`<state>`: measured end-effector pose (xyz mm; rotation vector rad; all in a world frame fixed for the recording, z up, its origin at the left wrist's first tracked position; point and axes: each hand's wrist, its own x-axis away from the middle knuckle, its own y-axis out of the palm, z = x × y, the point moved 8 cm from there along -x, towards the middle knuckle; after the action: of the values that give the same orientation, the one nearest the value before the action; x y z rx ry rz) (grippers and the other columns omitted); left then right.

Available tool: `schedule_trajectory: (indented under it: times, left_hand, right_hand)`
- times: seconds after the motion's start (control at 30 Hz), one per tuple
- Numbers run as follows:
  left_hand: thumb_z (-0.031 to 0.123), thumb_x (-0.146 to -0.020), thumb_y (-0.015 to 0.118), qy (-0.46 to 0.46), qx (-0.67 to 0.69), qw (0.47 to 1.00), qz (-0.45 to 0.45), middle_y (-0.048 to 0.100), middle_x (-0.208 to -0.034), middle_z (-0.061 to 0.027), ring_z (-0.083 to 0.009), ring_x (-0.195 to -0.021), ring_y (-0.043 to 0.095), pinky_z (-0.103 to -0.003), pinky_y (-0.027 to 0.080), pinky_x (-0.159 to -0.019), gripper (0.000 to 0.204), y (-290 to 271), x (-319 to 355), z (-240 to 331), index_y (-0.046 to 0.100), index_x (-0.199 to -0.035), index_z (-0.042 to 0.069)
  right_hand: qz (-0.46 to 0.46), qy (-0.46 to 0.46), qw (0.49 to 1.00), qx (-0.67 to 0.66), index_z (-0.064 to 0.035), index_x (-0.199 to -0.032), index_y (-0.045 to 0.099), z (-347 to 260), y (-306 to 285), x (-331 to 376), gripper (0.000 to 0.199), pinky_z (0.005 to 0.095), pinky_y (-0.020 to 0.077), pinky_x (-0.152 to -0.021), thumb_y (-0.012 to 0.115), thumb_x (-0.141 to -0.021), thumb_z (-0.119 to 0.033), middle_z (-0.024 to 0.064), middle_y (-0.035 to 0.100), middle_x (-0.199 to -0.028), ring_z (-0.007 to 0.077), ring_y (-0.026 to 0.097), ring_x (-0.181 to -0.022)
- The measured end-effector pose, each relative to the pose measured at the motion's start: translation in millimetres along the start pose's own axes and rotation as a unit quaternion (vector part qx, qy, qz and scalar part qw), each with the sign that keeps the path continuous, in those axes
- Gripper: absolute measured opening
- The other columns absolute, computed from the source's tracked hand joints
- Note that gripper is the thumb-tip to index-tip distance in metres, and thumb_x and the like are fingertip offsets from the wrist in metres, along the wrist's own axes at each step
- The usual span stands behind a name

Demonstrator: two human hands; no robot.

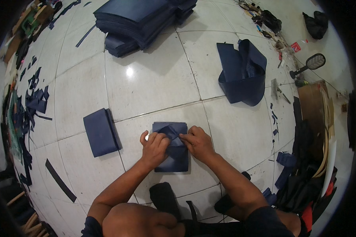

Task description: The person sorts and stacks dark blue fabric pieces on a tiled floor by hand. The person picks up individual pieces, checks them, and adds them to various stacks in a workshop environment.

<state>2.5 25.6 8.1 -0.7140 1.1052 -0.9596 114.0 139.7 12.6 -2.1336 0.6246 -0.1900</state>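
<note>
On the floor in front of me lies a neat stack of dark blue sheets (pixel 171 164), fabric-like and cut to a rectangle. Above its middle I hold a smaller dark blue folded piece (pixel 175 149), creased and raised at the top. My left hand (pixel 156 147) pinches its left side, with one finger sticking out to the left. At its right edge, the thumb and fingertips of my right hand (pixel 197 142) are closed on the same piece. The exact fold between the fingers is partly hidden.
Left of me rests another dark blue stack (pixel 100 133). A large pile of sheets (pixel 134 19) stands at the far side, and a looped strip (pixel 243 75) lies far right. Scraps (pixel 37 100) litter the left; a wooden board (pixel 314 118) and racket-shaped swatter (pixel 315 62) line the right.
</note>
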Motion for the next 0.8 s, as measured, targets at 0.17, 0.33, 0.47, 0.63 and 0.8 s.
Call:
schedule_trajectory:
  times: [0.17,0.33,0.47,0.63,0.8]
  left_hand:
    - [0.009,-0.062,0.073,-0.046,0.007,0.999,-0.024,0.053,-0.096,-0.0018,-0.0201,-0.101,0.052,-0.046,0.027,-0.095,0.056,-4,-4,1,0.062,-0.117,0.015]
    - [0.01,-0.059,0.074,-0.046,0.001,0.998,-0.036,0.05,-0.094,-0.0014,-0.0206,-0.097,0.05,-0.045,0.027,-0.092,0.062,-3,-6,2,0.064,-0.12,0.017]
    - [0.011,-0.059,0.074,-0.039,0.021,0.999,-0.021,0.051,-0.099,-0.002,-0.0214,-0.104,0.049,-0.046,0.027,-0.095,0.05,-2,0,0,0.065,-0.108,0.018]
    - [0.01,-0.059,0.074,-0.009,0.001,1.0,0.025,0.056,-0.111,-0.0019,-0.0221,-0.114,0.048,-0.049,0.024,-0.102,0.037,-3,3,3,0.062,-0.094,0.018]
    - [0.009,-0.059,0.073,-0.014,0.014,0.999,-0.037,0.057,-0.113,-0.0008,-0.0211,-0.111,0.051,-0.049,0.024,-0.102,0.043,6,3,-2,0.063,-0.101,0.018]
  right_hand:
    - [0.0,0.096,0.98,-0.173,-0.0038,-0.096,0.064,9,-2,-1,0.015,0.035,0.0489,-0.08,0.072,-0.083,-0.006,0.0082,0.056,-0.093,0.0235,0.059,-0.087]
    - [-0.078,0.142,0.942,-0.293,-0.0013,-0.096,0.06,-7,10,8,0.015,0.0345,0.0484,-0.082,0.07,-0.086,-0.007,0.0085,0.063,-0.103,0.019,0.061,-0.095]
    - [-0.024,0.161,0.925,-0.344,-0.0034,-0.106,0.063,1,6,13,0.023,0.0337,0.0485,-0.079,0.073,-0.087,-0.012,0.0079,0.063,-0.1,0.0187,0.061,-0.093]
    - [0.052,0.092,0.994,-0.041,-0.0076,-0.107,0.07,2,-14,-2,0.026,0.0332,0.0476,-0.073,0.078,-0.084,-0.017,0.0072,0.058,-0.085,0.0215,0.059,-0.082]
    - [0.025,0.02,0.998,-0.051,-0.0056,-0.095,0.072,4,2,-7,0.015,0.0347,0.0475,-0.072,0.077,-0.083,-0.014,0.009,0.057,-0.089,0.0238,0.058,-0.081]
